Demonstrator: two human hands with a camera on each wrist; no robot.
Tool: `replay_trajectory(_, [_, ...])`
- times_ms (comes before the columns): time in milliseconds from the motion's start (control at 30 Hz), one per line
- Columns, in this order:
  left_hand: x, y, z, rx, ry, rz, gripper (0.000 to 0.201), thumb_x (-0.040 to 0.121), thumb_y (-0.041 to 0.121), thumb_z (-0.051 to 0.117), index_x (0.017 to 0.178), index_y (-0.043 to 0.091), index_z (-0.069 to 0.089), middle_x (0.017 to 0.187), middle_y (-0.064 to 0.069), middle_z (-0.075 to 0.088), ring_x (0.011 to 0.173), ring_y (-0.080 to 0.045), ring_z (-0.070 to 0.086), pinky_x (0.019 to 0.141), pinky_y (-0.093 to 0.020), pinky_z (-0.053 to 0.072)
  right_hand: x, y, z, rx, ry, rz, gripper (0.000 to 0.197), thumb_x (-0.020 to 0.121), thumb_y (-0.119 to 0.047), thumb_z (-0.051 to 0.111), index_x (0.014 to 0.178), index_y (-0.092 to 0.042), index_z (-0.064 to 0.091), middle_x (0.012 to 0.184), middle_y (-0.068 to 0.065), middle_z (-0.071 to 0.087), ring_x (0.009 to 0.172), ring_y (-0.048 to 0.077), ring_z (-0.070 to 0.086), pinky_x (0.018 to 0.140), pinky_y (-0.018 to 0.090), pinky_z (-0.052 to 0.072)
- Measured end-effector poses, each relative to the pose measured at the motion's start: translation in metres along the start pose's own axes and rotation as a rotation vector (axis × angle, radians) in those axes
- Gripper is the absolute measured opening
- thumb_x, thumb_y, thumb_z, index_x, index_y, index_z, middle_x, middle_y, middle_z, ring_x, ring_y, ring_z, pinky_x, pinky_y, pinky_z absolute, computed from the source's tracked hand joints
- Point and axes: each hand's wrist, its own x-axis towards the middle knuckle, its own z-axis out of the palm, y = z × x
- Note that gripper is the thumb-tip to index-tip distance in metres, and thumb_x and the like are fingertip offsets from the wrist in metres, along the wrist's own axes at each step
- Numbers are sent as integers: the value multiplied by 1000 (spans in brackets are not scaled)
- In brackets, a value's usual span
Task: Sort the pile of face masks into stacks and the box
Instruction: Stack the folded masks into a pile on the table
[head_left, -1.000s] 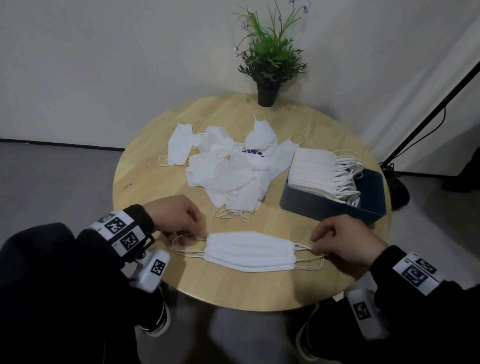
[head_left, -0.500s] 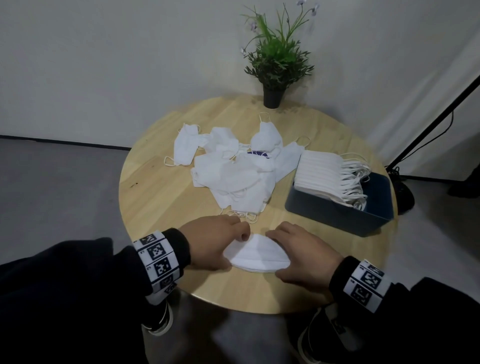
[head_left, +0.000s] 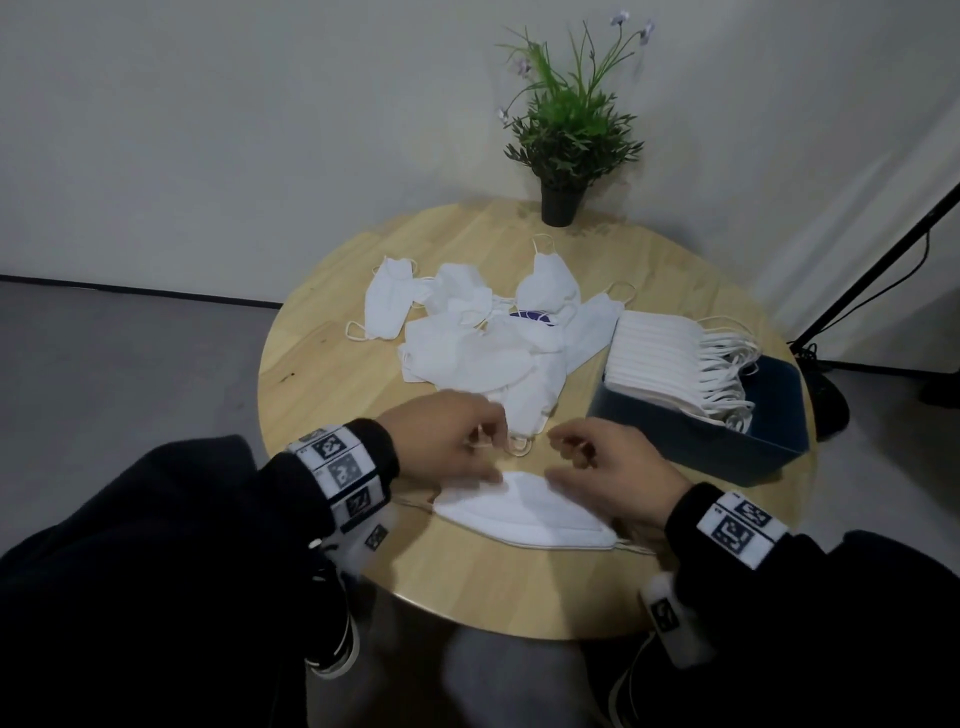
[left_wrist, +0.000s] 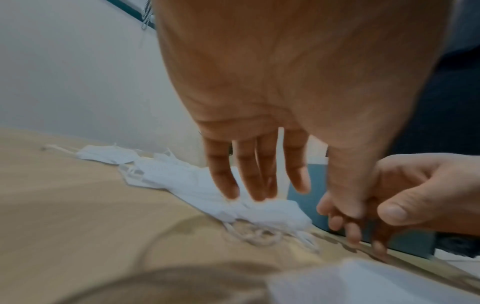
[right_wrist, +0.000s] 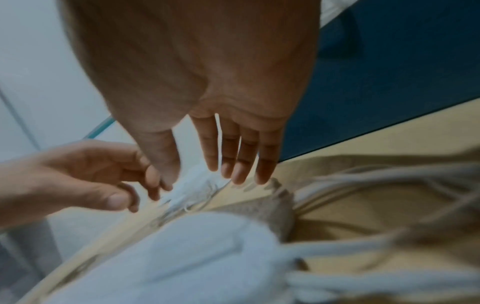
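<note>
A folded white mask (head_left: 524, 519) lies flat near the table's front edge, ear loops trailing at both ends. Just beyond it, both hands hover with relaxed fingers and hold nothing: my left hand (head_left: 485, 434) and right hand (head_left: 566, 449), blurred by motion. The loose pile of white masks (head_left: 483, 348) is right ahead of the fingertips. In the left wrist view my left hand (left_wrist: 259, 185) hangs over the pile's near corner (left_wrist: 259, 214). A dark blue box (head_left: 727, 447) at the right holds a neat stack of masks (head_left: 670, 364).
The round wooden table (head_left: 322, 374) stands against a white wall. A potted plant (head_left: 563, 150) sits at the table's far edge. A black stand leg (head_left: 872, 270) slants down at the right, beyond the box.
A second ago the hands pulled a mask flat by its ear loops, then pressed it together. Now they have let go, lifted and moved toward the pile; the mask stays on the table.
</note>
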Motion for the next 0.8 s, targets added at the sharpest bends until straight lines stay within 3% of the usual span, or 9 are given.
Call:
replay_trajectory(67, [19, -4, -9, 19, 169, -48, 44, 83, 50, 76, 120, 34, 58, 120, 8, 57, 111, -17, 59, 89, -36, 49, 16, -4, 4, 316, 57, 131, 30, 91, -18, 75, 119, -23, 68, 112, -6, 68, 90, 3, 62, 78, 7, 48])
replay_trajectory(133, [38, -7, -12, 5, 265, -107, 75, 76, 54, 82, 140, 36, 47, 143, 3, 47, 129, -21, 48, 102, -39, 46, 33, -10, 10, 697, 41, 235, 22, 95, 5, 63, 109, -11, 67, 95, -1, 70, 77, 14, 60, 69, 24, 51])
replay_trajectory(200, [53, -11, -10, -23, 211, -215, 111, 63, 67, 85, 154, 40, 28, 159, -1, 33, 141, -27, 36, 111, -47, 41, 51, -13, 12, 766, 46, 238, 23, 92, 12, 56, 110, 0, 63, 81, 3, 67, 64, 17, 50, 54, 29, 41])
replay_trajectory(267, [62, -11, -4, 100, 109, -288, 121, 56, 77, 80, 156, 40, 23, 155, -2, 37, 138, -31, 39, 109, -51, 43, 63, -19, 11, 773, 78, 285, 23, 91, 10, 55, 110, -3, 60, 83, 8, 66, 62, 18, 52, 49, 29, 39])
replay_trajectory(367, [70, -3, -4, 192, 88, -243, 59, 81, 45, 73, 136, 33, 55, 130, -3, 58, 119, -28, 54, 94, -43, 50, 75, -26, 9, 909, 95, 438, 8, 99, -3, 53, 94, -5, 59, 76, 15, 65, 52, 20, 52, 46, 26, 36])
replay_trajectory(467, [74, -5, -14, 17, 149, -188, 20, 89, 16, 66, 105, 25, 73, 100, 2, 72, 98, -21, 65, 74, -29, 46, 88, -28, 6, 920, 80, 532, 29, 106, -33, 50, 91, -9, 55, 79, 18, 64, 40, 17, 41, 45, 21, 30])
replay_trajectory(633, [53, -11, -43, -672, 275, -158, 24, 88, -3, 64, 83, 19, 73, 73, 12, 68, 64, 0, 61, 59, -16, 47, 95, -24, 3, 961, 89, 632, 37, 102, -50, 50, 89, -16, 49, 61, 5, 44, 44, 17, 31, 53, 24, 29])
replay_trajectory(733, [41, -20, -66, -869, 389, -172, 19, 91, 0, 67, 88, 17, 73, 83, 1, 71, 78, -14, 67, 65, -27, 53, 98, -23, 7, 920, 125, 628, 38, 98, -51, 54, 88, -14, 52, 65, 6, 45, 45, 17, 36, 50, 24, 32])
replay_trajectory(800, [34, -26, -78, -1053, 392, -175, 19, 94, 8, 69, 111, 16, 70, 105, -3, 75, 97, -22, 73, 79, -36, 60, 99, -20, 12, 673, 120, 512, 39, 89, -48, 69, 92, -11, 57, 64, 8, 50, 46, 19, 42, 48, 25, 33])
